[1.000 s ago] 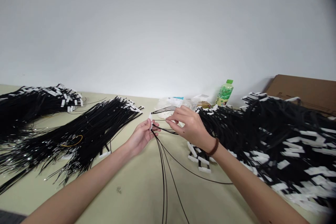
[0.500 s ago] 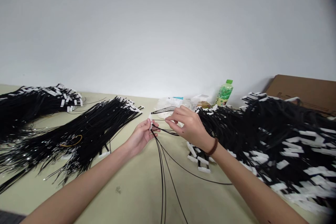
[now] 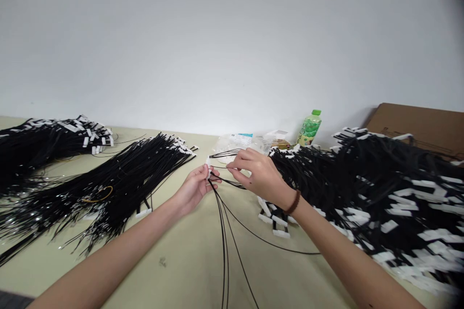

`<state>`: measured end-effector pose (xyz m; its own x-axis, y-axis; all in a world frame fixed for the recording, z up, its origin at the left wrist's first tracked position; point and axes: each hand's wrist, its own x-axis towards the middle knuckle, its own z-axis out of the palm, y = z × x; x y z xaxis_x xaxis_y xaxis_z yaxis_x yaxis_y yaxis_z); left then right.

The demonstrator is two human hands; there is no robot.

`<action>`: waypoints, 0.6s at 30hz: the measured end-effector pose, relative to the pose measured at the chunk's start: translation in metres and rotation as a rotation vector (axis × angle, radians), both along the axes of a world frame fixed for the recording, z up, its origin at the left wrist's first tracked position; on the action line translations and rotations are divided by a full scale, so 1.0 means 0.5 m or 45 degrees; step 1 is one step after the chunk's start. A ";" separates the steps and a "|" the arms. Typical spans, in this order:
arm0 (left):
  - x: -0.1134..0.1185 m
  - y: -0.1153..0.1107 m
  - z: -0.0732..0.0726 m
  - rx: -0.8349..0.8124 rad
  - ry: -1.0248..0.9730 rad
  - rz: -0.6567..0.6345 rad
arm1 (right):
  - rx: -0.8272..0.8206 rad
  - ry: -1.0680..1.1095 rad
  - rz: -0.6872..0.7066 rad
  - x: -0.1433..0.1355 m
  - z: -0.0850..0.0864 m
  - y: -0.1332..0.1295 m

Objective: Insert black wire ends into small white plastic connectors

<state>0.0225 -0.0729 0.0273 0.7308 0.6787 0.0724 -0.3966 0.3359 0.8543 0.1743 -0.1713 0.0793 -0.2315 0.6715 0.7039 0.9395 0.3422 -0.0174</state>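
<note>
White connector (image 3: pixel 208 161) in the left hand (image 3: pixel 194 189), a thin black wire (image 3: pixel 219 167) in the right hand (image 3: pixel 261 176).
The connector is raised over the middle of the surface (image 3: pixel 181 265), short of its back edge; the left hand grips it between thumb and fingers, while the right hand pinches the wire just beside it. Other black wires (image 3: pixel 224 236) trail toward the front edge. Near the back edge are a clear plastic bag (image 3: pixel 225 144) and a green-capped bottle (image 3: pixel 309 129). Black bundles (image 3: pixel 123 171) lie toward the left edge, a white-ended heap (image 3: pixel 377 183) toward the right, brown cardboard (image 3: pixel 420 123) near the back right corner.
</note>
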 end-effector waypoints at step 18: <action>0.003 -0.018 -0.006 0.179 0.059 -0.102 | -0.031 -0.179 -0.236 -0.042 -0.035 0.004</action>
<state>0.0240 -0.0821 0.0244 0.7869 0.6037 0.1276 -0.3326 0.2408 0.9118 0.1535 -0.1694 0.0618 -0.1975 0.7281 0.6564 0.9799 0.1649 0.1120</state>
